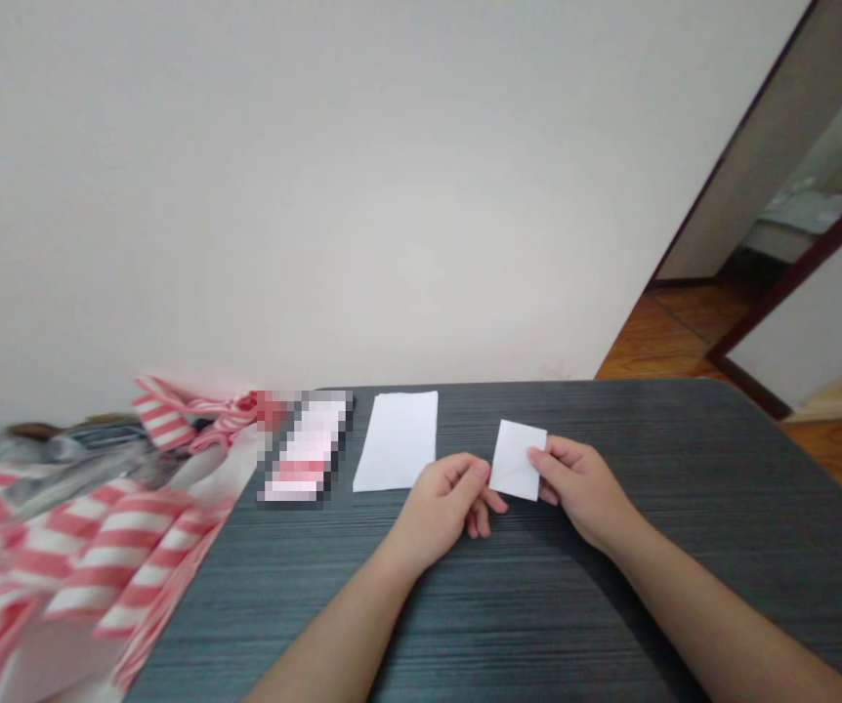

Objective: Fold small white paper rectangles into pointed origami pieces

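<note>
Both hands [516,498] over dark table [685,508], fingers [542,457] pinching small white paper [516,459]

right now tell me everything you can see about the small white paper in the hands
The small white paper looks like thin plain paper, roughly square with crisp edges, possibly folded, blank on the side shown. It is tilted up just above the dark grey table. The right hand pinches its right edge with thumb and fingers; the left hand meets its lower left corner with its fingertips. It sits apart from the larger white sheet lying flat to its left.
</note>
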The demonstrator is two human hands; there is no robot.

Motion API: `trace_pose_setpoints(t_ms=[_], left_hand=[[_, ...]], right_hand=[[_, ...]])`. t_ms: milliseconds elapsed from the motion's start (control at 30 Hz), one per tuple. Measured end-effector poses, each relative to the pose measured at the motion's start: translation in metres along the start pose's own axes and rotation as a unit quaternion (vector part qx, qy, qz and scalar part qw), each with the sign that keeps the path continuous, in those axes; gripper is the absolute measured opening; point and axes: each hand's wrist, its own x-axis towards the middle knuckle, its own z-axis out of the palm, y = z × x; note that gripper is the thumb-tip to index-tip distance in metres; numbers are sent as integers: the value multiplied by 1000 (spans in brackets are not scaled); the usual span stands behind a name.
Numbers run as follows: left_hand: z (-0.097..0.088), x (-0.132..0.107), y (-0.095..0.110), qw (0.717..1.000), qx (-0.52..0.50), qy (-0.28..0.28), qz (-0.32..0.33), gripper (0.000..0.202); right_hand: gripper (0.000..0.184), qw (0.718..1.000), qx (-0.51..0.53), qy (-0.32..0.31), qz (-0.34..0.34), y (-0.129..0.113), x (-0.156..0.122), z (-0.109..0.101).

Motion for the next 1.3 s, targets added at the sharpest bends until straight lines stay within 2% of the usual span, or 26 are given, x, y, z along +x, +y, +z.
trace_pose_setpoints(t_ms=[267, 500, 767, 967, 1300], left_hand=[[1, -4, 4, 998, 67, -5, -2, 30], [1, -3, 4, 998, 66, -13, -4, 27], [4, -5, 7, 995, 92, -44, -11, 27], [4, -6, 6, 993, 109, -31, -18, 27], [1, -2, 0, 995, 98, -33, 10, 28]], right_hand=[[36, 1000, 24, 8, 11, 0, 0, 5], [30, 998, -6, -52, 21, -1, -2, 6], [22, 988, -73, -136, -19, -12, -6, 9], [18, 989, -74, -128, -20, -6, -4, 10], [21, 981, -75, -174, -34, -10, -3, 8]])
